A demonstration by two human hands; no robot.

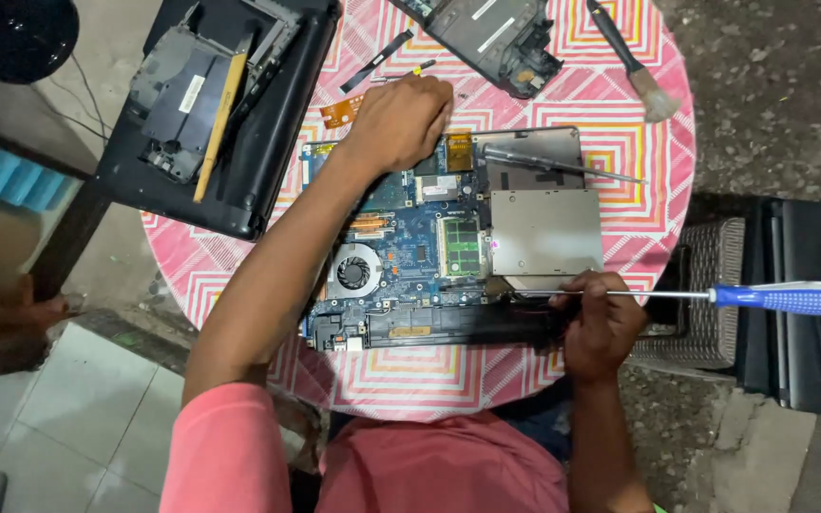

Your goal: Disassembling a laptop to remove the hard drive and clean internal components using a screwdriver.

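Right hand: fingers grasping the metal shaft of a screwdriver near its tip, blue handle pointing away to the right, past the surface edge. Left hand: fingers curled, pressed down on the far edge of the opened laptop; whether they grip anything cannot be told. The laptop lies bottom-up on the round striped surface, circuit board and fan exposed. A second screwdriver rests on it. A brush lies further off.

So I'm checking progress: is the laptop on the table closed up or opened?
Opened: the laptop lies with its cover off, circuit board and fan exposed.
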